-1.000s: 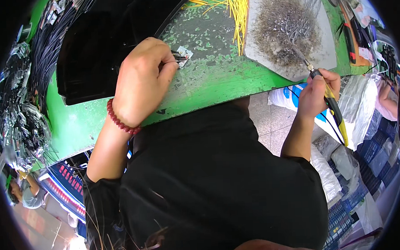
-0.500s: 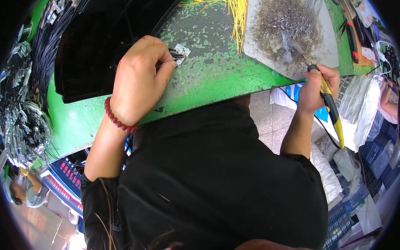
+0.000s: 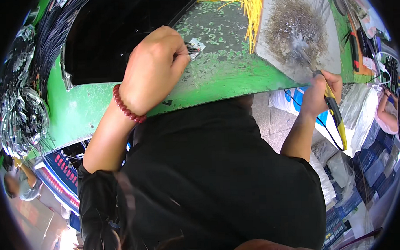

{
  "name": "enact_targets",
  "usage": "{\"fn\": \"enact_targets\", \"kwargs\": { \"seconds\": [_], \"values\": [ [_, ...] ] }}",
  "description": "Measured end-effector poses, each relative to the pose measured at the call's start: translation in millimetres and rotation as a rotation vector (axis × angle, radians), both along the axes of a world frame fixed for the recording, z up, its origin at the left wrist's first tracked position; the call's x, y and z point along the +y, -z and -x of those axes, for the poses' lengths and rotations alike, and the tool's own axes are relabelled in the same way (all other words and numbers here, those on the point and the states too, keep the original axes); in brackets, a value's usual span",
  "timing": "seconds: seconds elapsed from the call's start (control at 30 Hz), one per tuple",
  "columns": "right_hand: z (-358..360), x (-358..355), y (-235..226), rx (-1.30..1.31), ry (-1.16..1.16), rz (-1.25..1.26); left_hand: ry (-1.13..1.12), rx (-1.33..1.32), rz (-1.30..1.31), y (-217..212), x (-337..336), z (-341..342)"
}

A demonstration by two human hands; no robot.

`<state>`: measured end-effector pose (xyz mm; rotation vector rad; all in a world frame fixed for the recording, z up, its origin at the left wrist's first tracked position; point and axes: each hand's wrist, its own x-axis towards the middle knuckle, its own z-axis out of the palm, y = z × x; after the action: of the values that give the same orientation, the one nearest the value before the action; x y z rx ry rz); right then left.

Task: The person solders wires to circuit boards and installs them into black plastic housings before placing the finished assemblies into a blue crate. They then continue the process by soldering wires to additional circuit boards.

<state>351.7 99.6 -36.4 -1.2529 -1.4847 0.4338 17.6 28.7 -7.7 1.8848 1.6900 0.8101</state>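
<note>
From the head camera, the only view I have, I see my left hand (image 3: 156,69) curled into a loose fist on the green bench (image 3: 220,78), its grip pinched on a small pale part with dark wire leads (image 3: 196,46) that pokes out past the thumb and forefinger toward the upper right. My right hand (image 3: 318,92) sits at the bench's near edge, well apart from the left, with its grip pressed together around a yellow-and-black soldering iron (image 3: 334,109). The iron's long axis runs from lower right, where the handle and cord trail off below the hand, up and to the left, so its tip rests on the grey scorched plate (image 3: 277,56) near a pale smudge in the dark spatter. The relation that matters to me is this: the small part lies to the left of the iron's tip and a little farther from me, with open green bench between them, and the iron already points roughly that way. The left hand is the nearer one by far, since it holds the part. I think the part is a little board or connector, though at this size I cannot be sure. A bundle of yellow wires (image 3: 251,13) lies between the part and the plate, farther back.
</note>
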Motion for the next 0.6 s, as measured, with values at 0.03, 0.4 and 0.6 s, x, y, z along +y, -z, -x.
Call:
{"fn": "enact_targets", "kwargs": {
  "seconds": [0.03, 0.4, 0.6],
  "values": [
    [-2, 0, 0, -0.01, -0.007, -0.013, -0.001, 0.006, 0.007, 0, 0, 0],
    [61, -37, 2, 0.244, -0.41, 0.127, -0.007, 0.058, 0.009, 5, -2, 0],
    [99, -54, 6, 0.242, -0.646, 0.26, -0.004, 0.082, 0.012, 7, -1, -1]
  ]
}}
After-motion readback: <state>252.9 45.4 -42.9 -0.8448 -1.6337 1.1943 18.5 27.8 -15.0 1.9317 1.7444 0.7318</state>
